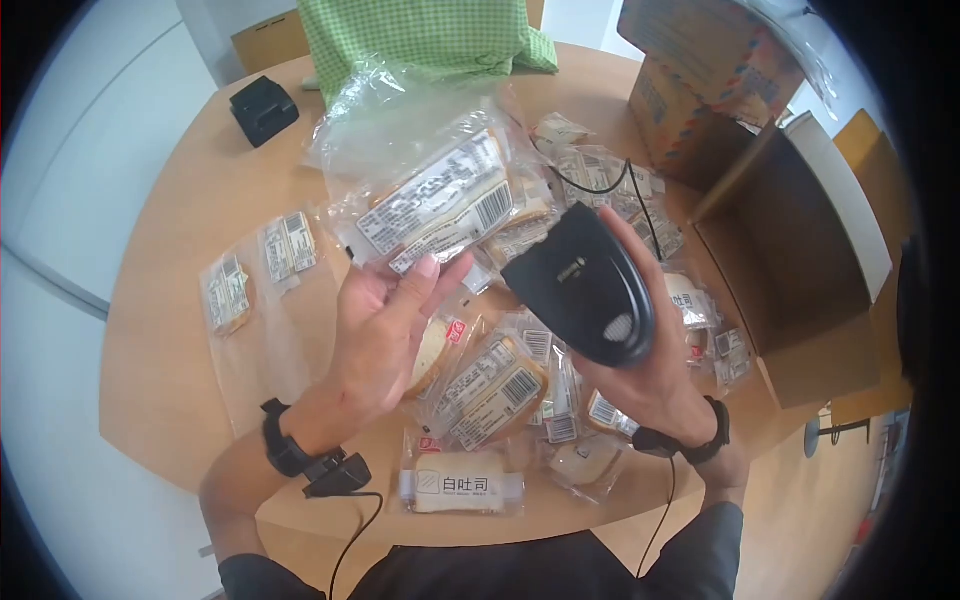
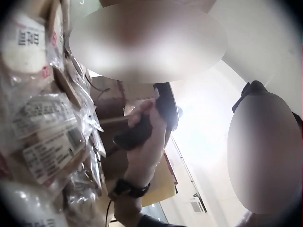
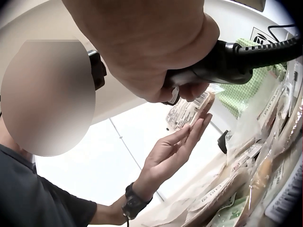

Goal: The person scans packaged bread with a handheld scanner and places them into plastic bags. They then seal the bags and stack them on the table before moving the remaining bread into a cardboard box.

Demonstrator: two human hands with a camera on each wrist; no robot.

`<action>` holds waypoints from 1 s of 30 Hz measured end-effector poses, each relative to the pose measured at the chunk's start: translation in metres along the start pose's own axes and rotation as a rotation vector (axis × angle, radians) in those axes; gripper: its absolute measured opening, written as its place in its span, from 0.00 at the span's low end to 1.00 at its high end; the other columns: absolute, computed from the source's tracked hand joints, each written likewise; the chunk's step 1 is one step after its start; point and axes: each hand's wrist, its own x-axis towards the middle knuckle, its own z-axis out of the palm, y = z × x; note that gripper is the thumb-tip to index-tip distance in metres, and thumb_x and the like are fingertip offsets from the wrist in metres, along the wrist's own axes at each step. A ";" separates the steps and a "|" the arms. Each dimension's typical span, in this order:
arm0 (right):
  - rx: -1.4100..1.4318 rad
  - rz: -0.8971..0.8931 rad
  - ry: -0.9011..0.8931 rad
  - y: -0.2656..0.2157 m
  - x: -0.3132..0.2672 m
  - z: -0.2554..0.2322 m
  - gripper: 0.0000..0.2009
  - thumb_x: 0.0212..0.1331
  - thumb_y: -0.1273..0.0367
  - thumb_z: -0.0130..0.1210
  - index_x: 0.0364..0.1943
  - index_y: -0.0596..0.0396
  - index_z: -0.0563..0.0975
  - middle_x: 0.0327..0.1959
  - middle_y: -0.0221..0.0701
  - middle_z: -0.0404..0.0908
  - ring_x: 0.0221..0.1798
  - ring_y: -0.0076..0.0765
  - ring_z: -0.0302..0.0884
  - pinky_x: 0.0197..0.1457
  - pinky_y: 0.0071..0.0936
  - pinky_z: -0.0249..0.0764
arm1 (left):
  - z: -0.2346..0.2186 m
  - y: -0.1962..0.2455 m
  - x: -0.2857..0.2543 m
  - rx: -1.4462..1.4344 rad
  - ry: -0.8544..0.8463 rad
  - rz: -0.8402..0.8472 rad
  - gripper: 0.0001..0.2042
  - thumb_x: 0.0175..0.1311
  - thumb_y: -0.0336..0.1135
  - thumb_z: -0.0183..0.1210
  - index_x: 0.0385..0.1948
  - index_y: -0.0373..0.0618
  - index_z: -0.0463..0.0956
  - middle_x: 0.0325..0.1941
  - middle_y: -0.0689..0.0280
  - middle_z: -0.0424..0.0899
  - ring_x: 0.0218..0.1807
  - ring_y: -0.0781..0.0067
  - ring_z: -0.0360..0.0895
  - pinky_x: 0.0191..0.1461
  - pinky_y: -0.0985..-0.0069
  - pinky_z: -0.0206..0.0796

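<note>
My left hand (image 1: 385, 325) holds up a clear-wrapped bread pack (image 1: 440, 200), thumb on its near edge and fingers beneath, with the white barcode label facing up. In the right wrist view the left hand (image 3: 165, 158) supports that pack (image 3: 187, 111) from below. Curled round a black handheld scanner (image 1: 585, 285), my right hand (image 1: 650, 370) keeps it just right of the pack, not touching it. The left wrist view shows the right hand (image 2: 147, 151) round the scanner's dark handle (image 2: 132, 135). Below both hands lie several wrapped bread packs (image 1: 490, 390).
Two packs (image 1: 290, 248) lie on the table's left side. A black stand (image 1: 264, 110) is at the back left, a green checked cloth (image 1: 410, 40) at the back. Open cardboard boxes (image 1: 790, 270) stand on the right. A cable (image 1: 640, 205) runs behind the scanner.
</note>
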 end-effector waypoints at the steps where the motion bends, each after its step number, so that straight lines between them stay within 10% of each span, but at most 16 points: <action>1: 0.014 0.022 -0.009 0.000 0.002 0.000 0.51 0.53 0.75 0.72 0.81 0.56 0.54 0.72 0.50 0.75 0.69 0.55 0.81 0.69 0.41 0.80 | 0.006 0.001 -0.003 -0.027 -0.008 0.000 0.19 0.80 0.26 0.54 0.69 0.35 0.68 0.70 0.55 0.78 0.70 0.63 0.77 0.81 0.60 0.67; 12: 0.167 0.163 -0.038 0.003 0.001 0.004 0.47 0.54 0.77 0.67 0.81 0.59 0.56 0.76 0.42 0.68 0.76 0.41 0.71 0.78 0.37 0.67 | 0.011 0.000 -0.010 -0.029 -0.029 0.017 0.18 0.82 0.27 0.52 0.69 0.35 0.69 0.71 0.54 0.77 0.72 0.62 0.76 0.82 0.59 0.65; 23: -0.360 0.355 -0.487 0.018 -0.005 0.001 0.48 0.50 0.77 0.70 0.80 0.52 0.60 0.72 0.48 0.73 0.70 0.61 0.73 0.73 0.45 0.71 | -0.050 0.050 -0.036 0.206 0.240 -0.112 0.19 0.85 0.39 0.51 0.66 0.36 0.69 0.66 0.55 0.80 0.66 0.60 0.81 0.73 0.60 0.75; 26: -0.734 0.004 -0.445 0.005 -0.017 -0.001 0.48 0.51 0.75 0.69 0.80 0.58 0.59 0.76 0.47 0.68 0.73 0.61 0.70 0.76 0.49 0.68 | -0.068 0.054 -0.054 0.283 0.329 -0.135 0.20 0.84 0.39 0.52 0.68 0.37 0.67 0.66 0.56 0.80 0.66 0.63 0.81 0.73 0.62 0.76; 30: -0.221 -0.044 -0.441 -0.047 0.010 0.045 0.44 0.63 0.69 0.68 0.81 0.60 0.57 0.80 0.51 0.63 0.78 0.56 0.66 0.75 0.54 0.70 | -0.057 0.041 -0.073 0.440 0.241 -0.066 0.23 0.85 0.39 0.51 0.73 0.36 0.62 0.70 0.59 0.74 0.70 0.68 0.75 0.74 0.64 0.73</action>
